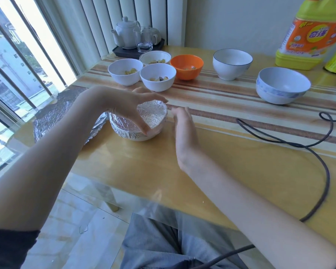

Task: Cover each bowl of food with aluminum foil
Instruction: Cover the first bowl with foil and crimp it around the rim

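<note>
My right hand (183, 131) flat, beside foil-covered bowl (139, 121); left hand (128, 109) curled over its rim, crimping. Next, likely: fresh foil sheet (52, 115), tabletop's left edge, for uncovered bowls (158, 76).

Bright daylight from the window (17, 61) at left; right hand (184, 131) motion-blurred, edges warped.

One head-worn view, looking forward and down across the table (231, 162), foil-covered bowl (142, 121) close and just left of centre, forearms coming in from the bottom edge, window left of that bowl, wall beyond it
</note>
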